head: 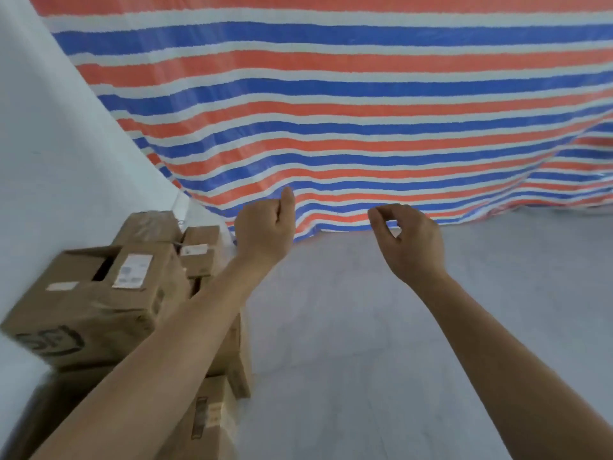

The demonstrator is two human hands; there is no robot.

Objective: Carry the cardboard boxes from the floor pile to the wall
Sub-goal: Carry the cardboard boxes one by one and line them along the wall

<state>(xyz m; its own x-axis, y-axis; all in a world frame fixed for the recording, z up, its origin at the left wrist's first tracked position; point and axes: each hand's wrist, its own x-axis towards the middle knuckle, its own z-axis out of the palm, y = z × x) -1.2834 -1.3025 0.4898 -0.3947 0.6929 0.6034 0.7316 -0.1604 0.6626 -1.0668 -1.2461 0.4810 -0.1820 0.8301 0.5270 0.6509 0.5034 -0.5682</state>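
Several boxes (pixel 99 293) already stacked by wall (pixel 49 161) at left; no pile in view. Left hand (pixel 265 227) fisted, right hand (pixel 411 240) loosely curled, both empty, prob. btwn trips.

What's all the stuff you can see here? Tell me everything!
cardboard boxes: several in a stack, brown, left side against the wall
wall: one, white, left
striped sheet: one, red, blue and white, hanging across the back
floor: one, grey, middle and right
left hand: one, fingers curled, empty, raised mid-frame
right hand: one, fingers loosely curled, empty, beside the left hand
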